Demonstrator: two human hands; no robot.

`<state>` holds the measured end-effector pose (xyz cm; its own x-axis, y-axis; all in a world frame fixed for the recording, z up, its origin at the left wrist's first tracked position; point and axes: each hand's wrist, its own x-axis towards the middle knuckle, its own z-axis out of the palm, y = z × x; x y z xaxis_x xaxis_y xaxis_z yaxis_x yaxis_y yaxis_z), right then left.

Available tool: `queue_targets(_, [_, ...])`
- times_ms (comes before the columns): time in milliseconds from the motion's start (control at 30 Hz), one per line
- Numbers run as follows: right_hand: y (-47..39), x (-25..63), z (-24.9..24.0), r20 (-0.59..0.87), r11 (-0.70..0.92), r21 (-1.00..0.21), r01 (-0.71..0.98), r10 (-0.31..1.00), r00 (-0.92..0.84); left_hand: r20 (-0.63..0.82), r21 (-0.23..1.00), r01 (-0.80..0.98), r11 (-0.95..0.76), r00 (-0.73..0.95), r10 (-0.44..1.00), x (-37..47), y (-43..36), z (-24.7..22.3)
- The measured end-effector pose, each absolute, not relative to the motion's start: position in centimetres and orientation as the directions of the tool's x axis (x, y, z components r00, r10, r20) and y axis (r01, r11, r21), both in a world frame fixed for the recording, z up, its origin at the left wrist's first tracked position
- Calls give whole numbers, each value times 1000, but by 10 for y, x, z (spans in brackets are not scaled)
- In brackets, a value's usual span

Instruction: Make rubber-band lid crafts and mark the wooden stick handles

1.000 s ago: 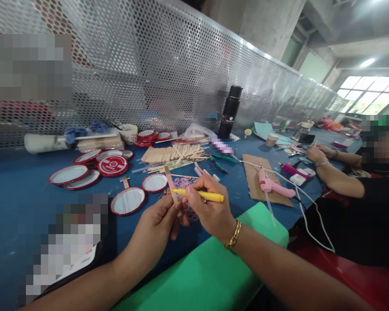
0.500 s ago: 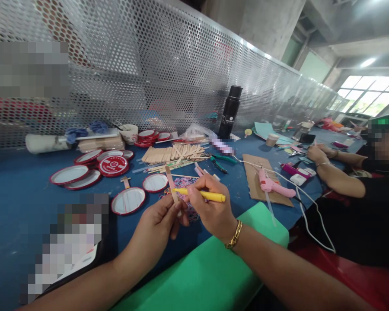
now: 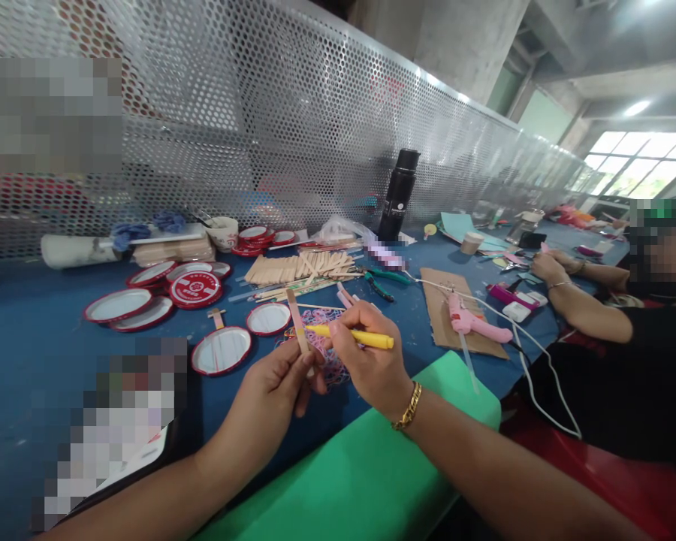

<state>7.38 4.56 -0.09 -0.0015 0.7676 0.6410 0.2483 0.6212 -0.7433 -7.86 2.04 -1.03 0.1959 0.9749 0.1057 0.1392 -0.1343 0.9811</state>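
Observation:
Pinched in my left hand (image 3: pixel 285 376) is a flat wooden craft stick (image 3: pixel 296 315), held tilted upward and coloured pink along part of its length with a yellow patch below. My right hand (image 3: pixel 369 357) grips a yellow marker pen (image 3: pixel 372 340) like a writing tool, its tip pointing left close to the stick; whether it touches I cannot tell. Behind both hands lies a tangle of multicoloured thread (image 3: pixel 332 368). To the left, a jar lid (image 3: pixel 221 351) lies inner side up with a small stick piece at its top edge, and another lid (image 3: pixel 267 319) sits nearer the hands.
Red-rimmed lids (image 3: pixel 196 288) and a pile of craft sticks (image 3: pixel 298 267) lie behind. A black bottle (image 3: pixel 397 199) stands by the perforated screen (image 3: pixel 315 113). On the right, a pink glue gun (image 3: pixel 467 321) rests on cardboard (image 3: pixel 436 300), near another person's arm (image 3: pixel 589 300). A green pad (image 3: pixel 360 473) lies in front.
The marker tip has shifted slightly right, away from the stick, as my right hand moved a little. My left hand keeps its hold on the stick.

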Motion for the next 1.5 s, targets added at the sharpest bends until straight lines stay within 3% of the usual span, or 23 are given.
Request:
queue_targets(200, [45, 71, -2, 624, 620, -756, 210, 780, -56, 95, 981, 146, -126, 200, 975, -78, 20, -9])
queue_targets(400, [46, 74, 0, 652, 629, -730, 267, 758, -5, 102, 980, 149, -130, 187, 977, -79, 20, -11])
queue_targets(600, [45, 73, -2, 619, 616, -763, 195, 784, -54, 94, 982, 147, -121, 179, 979, -78, 20, -8])
queue_targets(1500, [46, 73, -1, 648, 634, -728, 262, 761, -42, 90, 983, 142, -115, 171, 981, -79, 20, -8])
